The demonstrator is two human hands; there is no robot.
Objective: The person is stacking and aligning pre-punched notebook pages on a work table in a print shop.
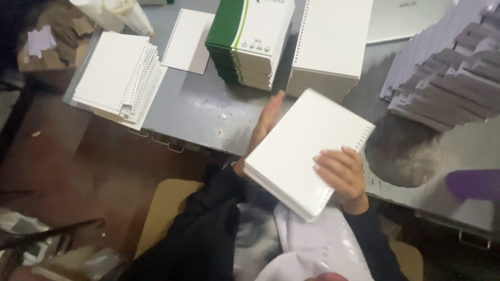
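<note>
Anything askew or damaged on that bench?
Yes. The punched-sheet stack at the far left is fanned out unevenly and overhangs the grey table's edge. A worn, scuffed round patch marks the tabletop right of the block of punched white sheets, which the left hand and right hand hold squared.

Dim, soft — slight motion blur

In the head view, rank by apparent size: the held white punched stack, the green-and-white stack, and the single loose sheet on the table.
1. Held white punched stack, largest, though it sits nearest the camera, so that is unsure.
2. Green-and-white stack, partly cut off at the top edge.
3. Single loose sheet, smallest.
</note>
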